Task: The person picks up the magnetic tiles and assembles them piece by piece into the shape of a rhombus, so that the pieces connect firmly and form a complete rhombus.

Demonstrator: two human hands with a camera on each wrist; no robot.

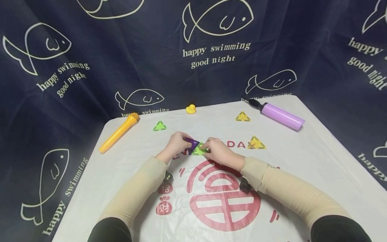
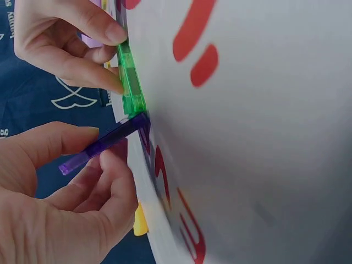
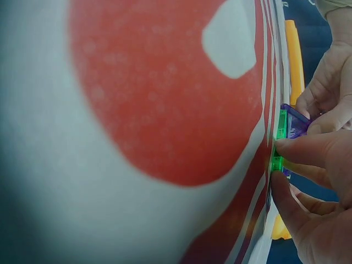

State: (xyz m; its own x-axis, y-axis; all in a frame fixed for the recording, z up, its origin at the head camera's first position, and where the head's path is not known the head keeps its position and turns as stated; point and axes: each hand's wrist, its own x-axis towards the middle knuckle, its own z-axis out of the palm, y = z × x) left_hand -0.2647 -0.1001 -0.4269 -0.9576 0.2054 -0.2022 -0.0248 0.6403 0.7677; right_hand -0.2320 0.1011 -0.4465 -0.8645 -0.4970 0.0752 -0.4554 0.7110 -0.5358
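My left hand (image 1: pixel 176 145) pinches a purple see-through triangular tile (image 2: pixel 110 140) between thumb and fingers. The tile is tilted up from the table, its lower edge right at the end of a green triangular tile (image 2: pixel 131 82). That green tile lies on the white tablecloth, and my right hand (image 1: pixel 220 151) grips it with thumb and fingertips at its edges. Both hands are close together near the middle of the table, just beyond the red printed circle. In the right wrist view, the purple tile (image 3: pixel 297 122) leans behind the green one, partly hidden by fingers.
A yellow-orange toy microphone (image 1: pixel 119 132) lies at the left. Farther back are another green triangular tile (image 1: pixel 159 126) and a rubber duck (image 1: pixel 191 109). To the right lie yellow triangular tiles (image 1: pixel 257 143) and a purple hand pump (image 1: pixel 282 116). A dark fish-print curtain (image 1: pixel 163 43) hangs behind.
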